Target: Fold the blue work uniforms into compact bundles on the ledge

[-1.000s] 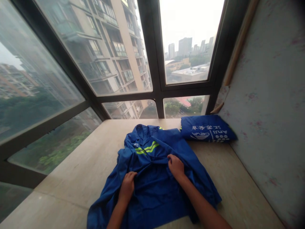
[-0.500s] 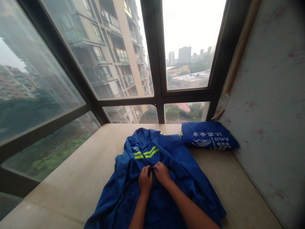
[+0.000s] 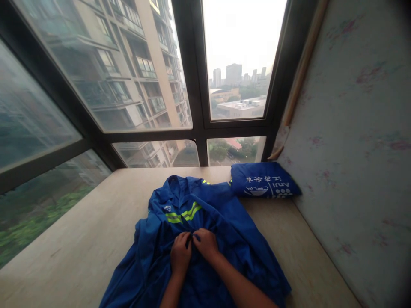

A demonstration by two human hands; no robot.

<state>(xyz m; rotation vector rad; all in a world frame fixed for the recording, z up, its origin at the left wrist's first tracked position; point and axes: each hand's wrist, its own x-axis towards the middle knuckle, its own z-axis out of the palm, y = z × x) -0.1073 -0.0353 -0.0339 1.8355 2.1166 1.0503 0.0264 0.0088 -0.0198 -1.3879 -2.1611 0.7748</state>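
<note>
A blue work jacket with yellow-green reflective stripes lies spread on the pale sill, its collar toward the window. At its front, just below the chest stripe, my left hand pinches the cloth near the front opening. My right hand is close beside it, fingers bent and closed on the same spot of the jacket. The fingertips of both hands nearly meet. Whether a button or only the edge of the cloth is between them is too small to make out.
A folded blue garment with white lettering lies at the back right, by the papered wall. Dark window frames border the pale sill at the back and left.
The whole scene has shifted left in view as the camera turned slightly right. Both hands stay on the jacket front, with the fingertips a little closer together.
</note>
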